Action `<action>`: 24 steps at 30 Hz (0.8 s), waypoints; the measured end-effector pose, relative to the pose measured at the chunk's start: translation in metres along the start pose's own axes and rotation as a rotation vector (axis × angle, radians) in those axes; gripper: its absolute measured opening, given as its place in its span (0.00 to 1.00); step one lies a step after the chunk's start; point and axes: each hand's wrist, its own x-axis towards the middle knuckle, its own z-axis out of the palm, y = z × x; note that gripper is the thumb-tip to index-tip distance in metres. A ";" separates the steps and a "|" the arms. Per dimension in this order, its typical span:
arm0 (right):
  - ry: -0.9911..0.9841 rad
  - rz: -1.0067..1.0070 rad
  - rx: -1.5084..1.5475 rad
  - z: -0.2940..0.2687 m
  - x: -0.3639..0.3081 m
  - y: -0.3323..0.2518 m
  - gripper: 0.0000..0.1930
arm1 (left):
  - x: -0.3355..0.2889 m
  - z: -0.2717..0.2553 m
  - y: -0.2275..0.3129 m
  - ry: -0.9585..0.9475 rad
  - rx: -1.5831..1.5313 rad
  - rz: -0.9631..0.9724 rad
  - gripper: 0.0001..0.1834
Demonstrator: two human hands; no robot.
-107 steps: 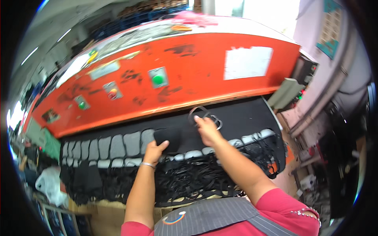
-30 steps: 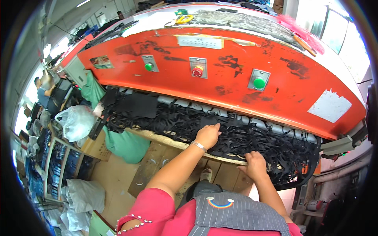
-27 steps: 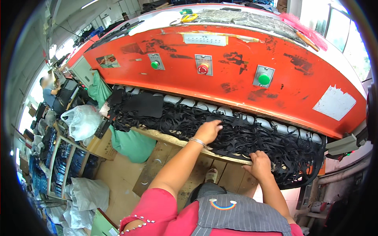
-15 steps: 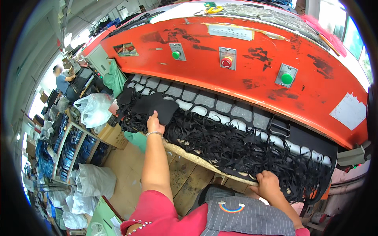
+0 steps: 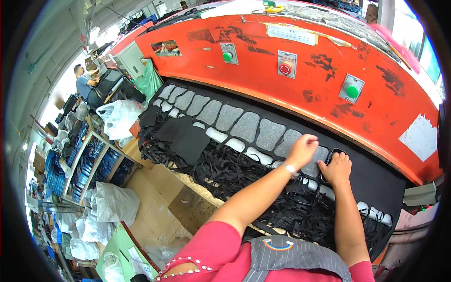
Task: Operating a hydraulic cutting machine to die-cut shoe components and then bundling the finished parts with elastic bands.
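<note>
Black frame [image 5: 332,151], one, in right hand's [image 5: 337,168] grip; left hand [image 5: 302,151], grip unclear, beside two grey pieces [image 5: 315,162].

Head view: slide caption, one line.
Left hand over grey patches, right hand at a dark frame, below the red machine panel.

A: ok that machine [image 5: 263,66] is loud orange-red with black smudges [image 5: 323,61], green buttons [image 5: 352,91] and one red button [image 5: 284,68].
B: yep, grey patches [image 5: 245,127] on a black sheet [image 5: 376,164], black strips [image 5: 244,171] too.
A: the apron [image 5: 305,258] is grey pinstripe with a rainbow [image 5: 278,249], shirt [image 5: 225,244] pinkish red lol
</note>
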 end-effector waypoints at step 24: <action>0.259 -0.224 0.058 0.015 -0.022 0.178 0.08 | 0.025 0.089 -0.022 -0.562 -0.357 -0.528 0.16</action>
